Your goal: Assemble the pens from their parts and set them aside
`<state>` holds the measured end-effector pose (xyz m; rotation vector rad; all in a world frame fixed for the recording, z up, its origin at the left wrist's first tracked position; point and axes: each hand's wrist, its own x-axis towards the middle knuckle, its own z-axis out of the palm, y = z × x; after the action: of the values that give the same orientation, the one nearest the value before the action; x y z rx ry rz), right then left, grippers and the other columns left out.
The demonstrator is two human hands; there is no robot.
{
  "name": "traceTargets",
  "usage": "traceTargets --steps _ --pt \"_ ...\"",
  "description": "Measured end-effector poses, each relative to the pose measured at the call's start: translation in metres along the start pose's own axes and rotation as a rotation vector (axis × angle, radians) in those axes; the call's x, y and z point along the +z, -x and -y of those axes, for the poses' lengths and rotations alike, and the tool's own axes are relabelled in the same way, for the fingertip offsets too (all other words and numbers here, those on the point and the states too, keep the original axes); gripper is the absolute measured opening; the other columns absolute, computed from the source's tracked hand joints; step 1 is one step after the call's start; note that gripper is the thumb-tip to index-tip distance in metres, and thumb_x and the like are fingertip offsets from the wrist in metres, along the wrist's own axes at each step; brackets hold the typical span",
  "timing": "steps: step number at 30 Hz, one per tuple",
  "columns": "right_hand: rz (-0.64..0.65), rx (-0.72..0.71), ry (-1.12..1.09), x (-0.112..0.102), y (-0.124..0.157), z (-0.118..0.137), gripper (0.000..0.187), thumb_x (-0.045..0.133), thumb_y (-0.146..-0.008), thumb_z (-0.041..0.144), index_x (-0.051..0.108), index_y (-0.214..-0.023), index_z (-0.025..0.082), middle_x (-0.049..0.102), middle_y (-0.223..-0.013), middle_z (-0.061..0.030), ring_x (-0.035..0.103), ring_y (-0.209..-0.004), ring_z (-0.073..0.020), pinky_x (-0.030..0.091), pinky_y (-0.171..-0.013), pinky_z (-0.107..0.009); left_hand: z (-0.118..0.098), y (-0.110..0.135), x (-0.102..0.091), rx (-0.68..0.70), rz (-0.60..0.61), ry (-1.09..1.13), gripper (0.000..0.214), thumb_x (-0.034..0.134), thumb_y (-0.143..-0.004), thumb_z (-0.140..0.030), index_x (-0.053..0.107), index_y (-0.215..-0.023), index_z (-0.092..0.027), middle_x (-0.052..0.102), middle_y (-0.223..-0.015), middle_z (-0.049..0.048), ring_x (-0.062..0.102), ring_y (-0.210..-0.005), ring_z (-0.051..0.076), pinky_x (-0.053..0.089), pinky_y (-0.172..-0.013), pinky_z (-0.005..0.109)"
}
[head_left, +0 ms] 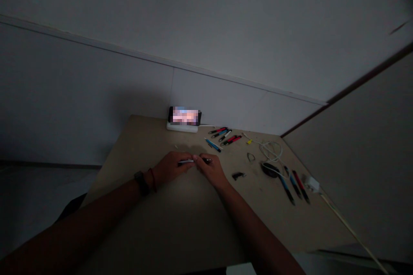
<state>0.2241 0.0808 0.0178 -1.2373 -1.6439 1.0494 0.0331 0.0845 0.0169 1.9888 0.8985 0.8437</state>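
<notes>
Pen [186,161], tan table [129,146], dimly lit wall [206,25]

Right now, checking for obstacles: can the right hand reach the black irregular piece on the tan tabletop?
Probably yes: bare tabletop separates the piece from the right hand, which holds a slim dark item.

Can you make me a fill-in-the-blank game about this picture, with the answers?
1. The bare hand with a black wristband at its wrist, holding a slim black-and-white pen-like piece, is the person's ____ hand.
2. The rectangular block under the black phone with a glowing screen is coloured ____.
3. The loosely coiled white cable lies to the ____ of both hands.
4. Of the three pens nearest the white plug, two show blue and one shows ____.

Missing words: left; white; right; red.
</notes>
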Motion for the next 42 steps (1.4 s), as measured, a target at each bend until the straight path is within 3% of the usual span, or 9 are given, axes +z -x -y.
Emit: traceTargets --steps 5,10,16,25,31,33,39,42 --pt "-0.061 -0.039 -0.141 -0.006 -0.003 0.001 0.036 0.076 -0.076 0.055 0.065 -0.077 0.021 0.057 -0.066 0.0021 0.049 -0.057 -0.0119 0.038 -0.053 -0.024 -0.002 0.000 -0.001 -0.024 -0.058 -0.005 0.030 0.052 -0.098 -0.038 0.066 -0.082 -0.017 0.063 -0.067 -0.0009 0.059 -0.065 0.014 0.042 -0.066 0.025" --pt "-0.048 -0.076 -0.260 -0.012 -0.004 0.004 0.038 0.079 -0.074 0.050 0.067 -0.098 0.023 0.069 -0.090 -0.0037 0.061 -0.072 -0.0158 0.050 -0.061 -0.027 -0.003 -0.001 -0.001 -0.015 -0.074 0.004 0.032 0.049 -0.098 -0.036 0.064 -0.078 -0.017 0.062 -0.065 -0.0015 0.058 -0.063 0.013 0.041 -0.064 0.024" --pt "-0.059 -0.075 -0.149 -0.012 -0.005 0.003 0.034 0.075 -0.077 0.054 0.070 -0.083 0.020 0.065 -0.074 -0.0014 0.058 -0.062 -0.0146 0.048 -0.056 -0.028 -0.002 -0.001 -0.001 0.005 -0.072 -0.006 0.037 0.049 -0.098 -0.035 0.062 -0.070 -0.016 0.062 -0.063 -0.0014 0.057 -0.060 0.012 0.040 -0.063 0.024" --pt "-0.120 -0.062 -0.001 -0.011 -0.004 -0.003 0.048 0.069 -0.081 0.061 0.053 -0.062 0.020 0.049 -0.056 0.0036 0.042 -0.053 -0.0111 0.038 -0.051 -0.026 0.005 -0.002 0.000 0.028 -0.040 -0.042 0.034 0.052 -0.097 -0.032 0.062 -0.070 -0.016 0.063 -0.063 -0.0014 0.056 -0.060 0.011 0.038 -0.061 0.023" --pt "-0.041 -0.102 -0.096 -0.010 -0.002 0.005 0.038 0.071 -0.081 0.055 0.070 -0.096 0.020 0.060 -0.069 0.0002 0.054 -0.060 -0.0134 0.043 -0.055 -0.026 0.001 -0.001 -0.001 0.022 -0.081 -0.008 0.040 0.045 -0.100 -0.034 0.061 -0.067 -0.016 0.062 -0.063 -0.0005 0.057 -0.061 0.012 0.039 -0.063 0.024" --pt "-0.017 -0.099 -0.116 -0.010 -0.002 0.007 0.038 0.071 -0.081 0.055 0.070 -0.097 0.020 0.061 -0.067 0.0001 0.055 -0.059 -0.0140 0.044 -0.054 -0.026 0.000 0.000 -0.001 0.023 -0.086 0.002 0.042 0.043 -0.101 -0.034 0.060 -0.067 -0.016 0.062 -0.063 -0.0003 0.058 -0.061 0.012 0.040 -0.064 0.024" --pt "-0.076 -0.089 -0.094 -0.008 -0.005 -0.001 0.043 0.072 -0.079 0.058 0.054 -0.067 0.020 0.053 -0.061 0.0027 0.046 -0.055 -0.0112 0.038 -0.052 -0.025 0.002 -0.002 0.000 0.003 -0.053 -0.015 0.040 0.049 -0.099 -0.037 0.061 -0.066 -0.016 0.061 -0.062 -0.0010 0.056 -0.061 0.012 0.040 -0.063 0.024" --pt "-0.094 -0.094 -0.053 -0.007 -0.004 -0.004 0.045 0.070 -0.081 0.058 0.050 -0.064 0.021 0.047 -0.058 0.0044 0.041 -0.054 -0.0104 0.033 -0.050 -0.025 0.002 -0.002 0.000 0.003 -0.038 -0.018 0.040 0.051 -0.098 -0.037 0.060 -0.066 -0.016 0.060 -0.061 -0.0014 0.056 -0.061 0.012 0.039 -0.063 0.024"
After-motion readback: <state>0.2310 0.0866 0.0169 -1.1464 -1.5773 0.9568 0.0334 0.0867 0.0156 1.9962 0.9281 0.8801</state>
